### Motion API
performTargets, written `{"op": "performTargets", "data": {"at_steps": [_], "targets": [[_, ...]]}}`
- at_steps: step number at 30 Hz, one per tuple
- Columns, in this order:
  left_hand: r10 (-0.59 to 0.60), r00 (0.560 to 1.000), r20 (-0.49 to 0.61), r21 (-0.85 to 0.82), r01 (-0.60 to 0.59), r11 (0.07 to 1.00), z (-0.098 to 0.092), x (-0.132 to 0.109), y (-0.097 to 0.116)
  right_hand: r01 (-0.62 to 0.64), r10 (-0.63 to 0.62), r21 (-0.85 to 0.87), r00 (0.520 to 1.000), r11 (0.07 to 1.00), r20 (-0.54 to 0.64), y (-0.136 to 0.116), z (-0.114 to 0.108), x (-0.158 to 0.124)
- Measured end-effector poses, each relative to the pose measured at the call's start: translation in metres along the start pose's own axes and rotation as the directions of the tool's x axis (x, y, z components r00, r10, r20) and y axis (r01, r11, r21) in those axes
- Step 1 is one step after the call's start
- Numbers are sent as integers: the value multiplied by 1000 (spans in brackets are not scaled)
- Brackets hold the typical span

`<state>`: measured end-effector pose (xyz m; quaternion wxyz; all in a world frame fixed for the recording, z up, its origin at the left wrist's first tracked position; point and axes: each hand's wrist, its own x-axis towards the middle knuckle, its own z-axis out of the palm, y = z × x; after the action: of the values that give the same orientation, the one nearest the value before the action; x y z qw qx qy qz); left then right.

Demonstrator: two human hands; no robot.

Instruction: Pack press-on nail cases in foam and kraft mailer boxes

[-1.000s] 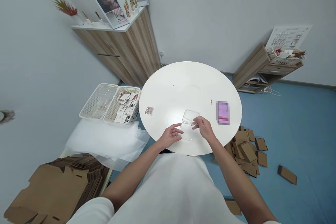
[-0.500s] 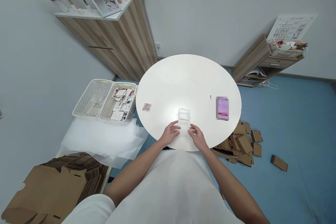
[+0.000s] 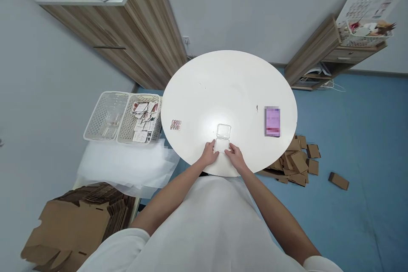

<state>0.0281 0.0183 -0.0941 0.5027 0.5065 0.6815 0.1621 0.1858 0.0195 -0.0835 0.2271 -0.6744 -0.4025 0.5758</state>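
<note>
A clear plastic case lies with its lid raised near the front edge of the round white table. My left hand grips the left side of the case's lower half, thumb at the near corner. On the opposite side, my right hand pinches the near right corner. Nothing can be made out inside the case. A small sheet of pinkish nail-shaped pieces rests at the table's left, and a purple pack, partly pixelated, is at the right.
Left of the table stand a basket of clear cases and a basket of cards. White translucent sheets and flattened cardboard are nearer. Small brown boxes lie on the floor at right.
Both hands have closed in on the case's lower half, fingers now against its sides. The whole view has shifted slightly, with the table appearing higher.
</note>
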Motion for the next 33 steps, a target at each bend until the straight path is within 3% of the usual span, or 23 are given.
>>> {"op": "performTargets", "data": {"at_steps": [7,16,24,33], "targets": [[-25,999,27,-56,26,998,2,-7,-6,-18,19,-65,1000,998,25,1,-1,-1],[6,1000,-1,-124,-6,992,-5,16,11,94,-92,-117,996,989,20,-18,-1,27],[-9,1000,-1,-142,9,990,-7,18,14,170,-168,-126,985,977,30,-18,0,29],[-17,1000,19,-135,19,991,-9,17,13,116,-117,-61,993,991,-7,-9,4,29]]}}
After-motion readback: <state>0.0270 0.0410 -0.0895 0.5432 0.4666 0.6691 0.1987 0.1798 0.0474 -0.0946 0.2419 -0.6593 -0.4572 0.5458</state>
